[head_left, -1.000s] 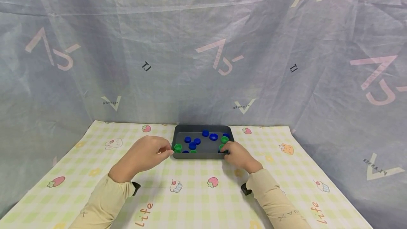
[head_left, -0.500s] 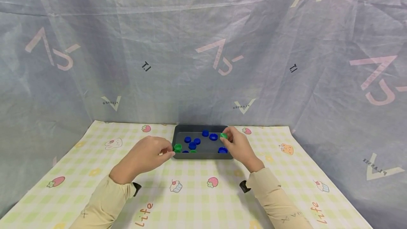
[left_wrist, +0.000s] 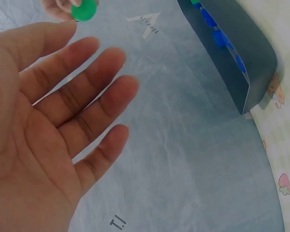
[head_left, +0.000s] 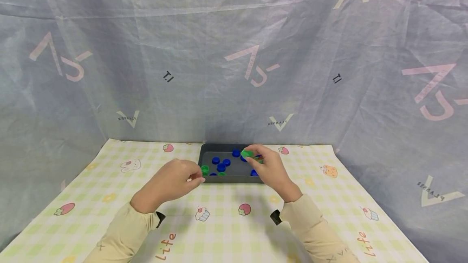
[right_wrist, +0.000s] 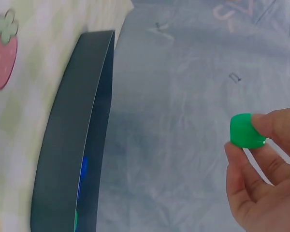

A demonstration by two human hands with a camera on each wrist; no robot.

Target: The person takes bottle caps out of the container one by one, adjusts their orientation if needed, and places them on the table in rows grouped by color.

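My right hand point(head_left: 272, 173) pinches a green bottle cap point(head_left: 246, 154) between thumb and fingertips, raised over the right part of a dark grey tray point(head_left: 232, 179). In the right wrist view this cap point(right_wrist: 243, 131) shows its smooth round side, well above the tray wall point(right_wrist: 63, 130). My left hand point(head_left: 168, 184) hovers by the tray's near left corner. Its palm point(left_wrist: 43, 130) and loosely bent fingers hold nothing. Inside the tray lie several blue bottle caps point(head_left: 216, 160). Stacked or overlapping green caps point(head_left: 205, 168) sit near the left corner, partly behind my left fingertips.
The tray stands at the back of a table with a green checked cloth point(head_left: 219, 230). Right behind it hangs a grey printed curtain point(head_left: 204, 104), which also closes off both sides. Black wrist straps point(head_left: 276, 216) sit below both forearms.
My right hand goes from the tray's near right corner to a green cap, then lifts with it up and to the left. The left hand shifts slightly right and down.
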